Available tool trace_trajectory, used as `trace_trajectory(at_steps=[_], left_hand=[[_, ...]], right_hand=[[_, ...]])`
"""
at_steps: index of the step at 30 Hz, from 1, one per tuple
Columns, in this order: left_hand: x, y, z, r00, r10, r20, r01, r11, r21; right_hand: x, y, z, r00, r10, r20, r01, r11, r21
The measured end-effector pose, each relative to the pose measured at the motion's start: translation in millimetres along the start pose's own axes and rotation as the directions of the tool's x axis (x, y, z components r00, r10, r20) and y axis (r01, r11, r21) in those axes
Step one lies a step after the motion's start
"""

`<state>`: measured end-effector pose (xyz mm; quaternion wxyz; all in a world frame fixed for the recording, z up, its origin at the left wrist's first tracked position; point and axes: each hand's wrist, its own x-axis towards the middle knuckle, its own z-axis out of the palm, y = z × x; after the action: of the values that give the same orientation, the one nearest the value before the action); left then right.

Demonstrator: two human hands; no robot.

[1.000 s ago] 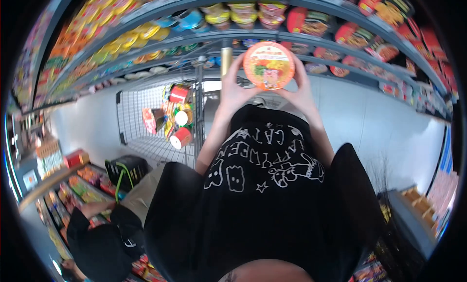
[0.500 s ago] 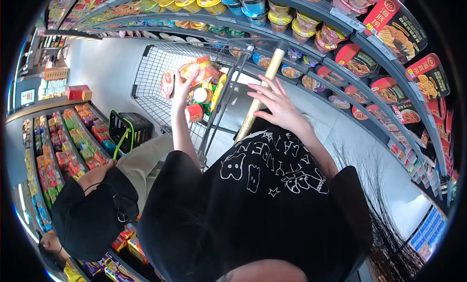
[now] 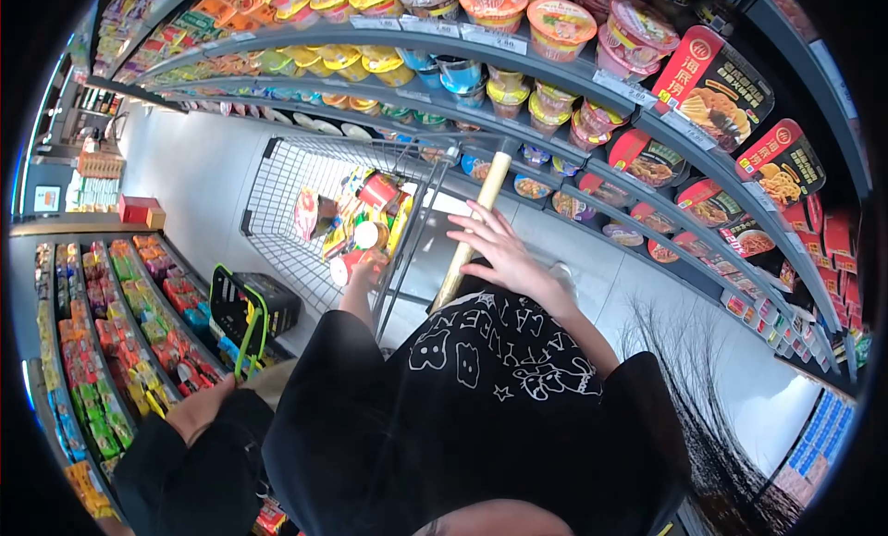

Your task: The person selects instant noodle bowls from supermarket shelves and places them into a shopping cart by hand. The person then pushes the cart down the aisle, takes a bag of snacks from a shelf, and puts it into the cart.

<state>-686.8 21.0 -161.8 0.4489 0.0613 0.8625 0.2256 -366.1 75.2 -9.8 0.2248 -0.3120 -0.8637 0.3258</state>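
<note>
My left hand (image 3: 370,268) is low inside the shopping cart (image 3: 268,171), next to a red tub with a pale end (image 3: 344,269). Its fingers are partly hidden, so whether they grip the tub is unclear. Beside it stands a jar with a white lid (image 3: 369,235). Further into the basket lie a red package (image 3: 377,192), yellow packs (image 3: 336,244) and a pink-and-white packet (image 3: 305,214). My right hand (image 3: 504,252) rests over the gold cart handle (image 3: 474,223), fingers spread and stretched out.
Shelves of instant-noodle cups (image 3: 561,27) and red boxed meals (image 3: 717,87) curve along the right. To the left, another person's hand (image 3: 199,408) is by a black shopping basket (image 3: 254,305) with green handles. Low racks of coloured packets (image 3: 120,323) stand beyond.
My left hand has let go of the orange-red packet it held above the cart and moved down and back to the red tub. My right hand stays on the handle. The view has shifted.
</note>
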Motion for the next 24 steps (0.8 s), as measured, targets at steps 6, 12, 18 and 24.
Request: trace_trajectory(at_steps=[6, 12, 18, 24], left_hand=[[53.7, 4.4, 3.1, 0.975, 0.041, 0.220, -0.063, 0.994, 0.093], [66.6, 39.8, 6.3, 0.917, 0.211, 0.339, -0.266, 0.956, 0.125], [46.8, 104.5, 20.1, 0.589, 0.756, 0.285, -0.800, 0.596, 0.070], [-92.7, 126.6, 42.6, 0.446, 0.832, 0.330, -0.884, 0.466, 0.021]], right_hand=[[2.6, 0.7, -0.5, 1.000, -0.018, -0.015, 0.019, 0.999, 0.031], [3.9, -0.3, -1.5, 1.000, -0.020, -0.013, 0.020, 0.999, 0.040], [4.1, -0.3, 0.6, 1.000, -0.016, -0.015, 0.016, 1.000, 0.019], [6.1, -1.4, -3.6, 1.000, -0.014, 0.011, 0.014, 0.999, -0.046]])
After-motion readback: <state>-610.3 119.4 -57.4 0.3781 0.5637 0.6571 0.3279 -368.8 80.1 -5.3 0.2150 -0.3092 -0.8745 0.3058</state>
